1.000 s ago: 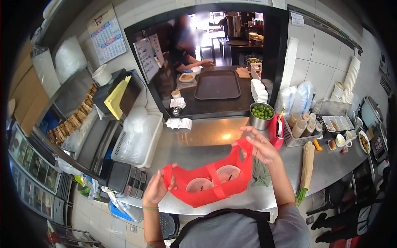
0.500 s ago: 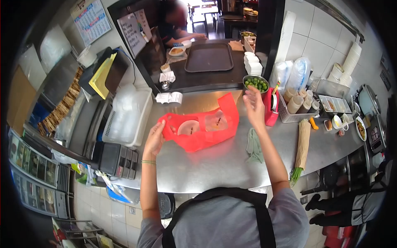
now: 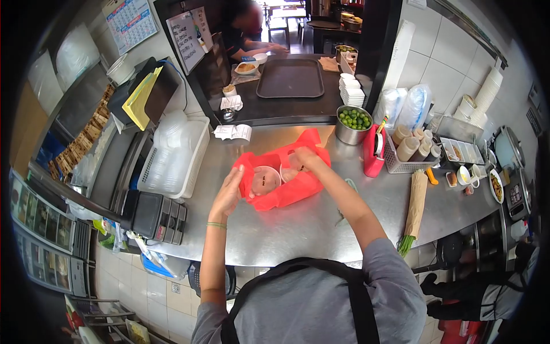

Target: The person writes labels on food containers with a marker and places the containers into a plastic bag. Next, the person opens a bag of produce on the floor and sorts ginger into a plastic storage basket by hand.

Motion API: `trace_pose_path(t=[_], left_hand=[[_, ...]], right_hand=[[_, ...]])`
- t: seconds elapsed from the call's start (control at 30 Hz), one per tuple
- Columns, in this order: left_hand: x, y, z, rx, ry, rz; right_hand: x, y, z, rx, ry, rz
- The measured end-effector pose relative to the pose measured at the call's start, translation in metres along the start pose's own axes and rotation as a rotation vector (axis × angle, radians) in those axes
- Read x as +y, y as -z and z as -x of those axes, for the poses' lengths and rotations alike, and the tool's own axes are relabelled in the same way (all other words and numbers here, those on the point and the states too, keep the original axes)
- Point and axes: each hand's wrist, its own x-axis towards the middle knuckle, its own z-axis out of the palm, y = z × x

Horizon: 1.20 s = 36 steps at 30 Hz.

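A red cloth-like carrier bag [image 3: 285, 198] lies open-topped on the steel counter. In it sit two round lidded containers: the left container [image 3: 265, 181] shows plainly with dark writing on its lid, while the right container [image 3: 289, 172] is partly covered. My left hand [image 3: 228, 192] grips the bag's left edge. Over the right container, inside the bag's mouth, is my right hand [image 3: 306, 159], fingers curled downward; whatever they hold is hidden. Behind it to the right stands a metal pot of small green limes [image 3: 354, 118].
A green cloth [image 3: 350, 184] lies right of the bag, partly behind my right forearm. Farther right are a red holder [image 3: 375, 152], a basket of bottles [image 3: 401, 159] and a paper-wrapped green bundle [image 3: 415, 206]. A white crate [image 3: 192, 166] of plastic lids stands left. Another person [image 3: 243, 34] is beyond the pass.
My right hand has moved left and down from beside the lime pot into the red bag. My left hand stays at the bag's left edge, and the bag's mouth has shifted slightly.
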Motion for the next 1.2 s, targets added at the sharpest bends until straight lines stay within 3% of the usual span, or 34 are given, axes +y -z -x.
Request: trace_pose_path(t=[0.17,0.3,0.33,0.47,0.57,0.63,0.73,0.8,0.83,0.9,0.93,1.0,1.03,1.07,1.1,1.17,1.2], left_hand=[[0.002,-0.002,0.0,0.022,0.034,0.055],[-0.018,0.014,-0.01,0.143,0.023,-0.019],[-0.011,0.009,-0.008,0.091,0.015,-0.002],[0.024,-0.008,-0.002,-0.03,-0.012,0.005],[0.03,-0.009,-0.001,-0.012,-0.034,0.028],[0.035,-0.01,-0.002,-0.009,-0.055,0.039],[0.04,-0.01,-0.004,-0.03,-0.076,0.012],[0.041,-0.008,-0.007,-0.039,-0.067,-0.006],[0.039,-0.008,-0.008,-0.043,-0.061,-0.011],[0.039,-0.006,-0.004,-0.038,-0.032,-0.018],[0.042,-0.005,-0.002,-0.031,-0.027,-0.023],[0.047,-0.005,0.003,-0.013,-0.039,-0.005],[0.048,-0.004,0.003,-0.011,-0.048,0.01],[0.049,-0.002,0.002,-0.001,-0.058,0.024],[0.049,0.0,-0.003,-0.024,-0.064,0.047],[0.047,0.001,-0.013,-0.008,-0.07,0.119],[0.048,0.005,-0.016,-0.018,-0.042,0.126]], right_hand=[[0.009,0.005,0.005,-0.076,-0.082,0.106],[-0.02,0.011,0.024,-0.046,-0.065,0.155],[-0.034,0.014,0.029,-0.038,-0.04,0.144],[-0.086,0.021,0.027,-0.05,0.109,-0.174],[-0.049,-0.094,-0.027,0.258,0.213,-0.361],[-0.064,-0.069,-0.004,0.283,0.214,-0.478],[-0.083,-0.013,0.035,0.104,0.178,-0.836],[-0.086,-0.009,0.051,0.118,0.057,-1.049],[-0.089,-0.007,0.052,0.242,-0.034,-1.103],[-0.077,0.017,0.049,0.111,0.052,-0.445],[-0.066,0.055,0.053,-0.138,0.231,0.262],[-0.075,0.145,0.087,-0.396,0.322,0.392],[-0.037,0.108,0.066,-0.388,0.284,0.654],[-0.029,0.114,0.069,-0.307,0.178,0.819],[-0.007,0.114,0.07,-0.258,0.352,1.034],[0.024,0.129,0.08,0.103,0.595,1.176],[0.027,0.137,0.06,-0.143,0.437,1.046]])
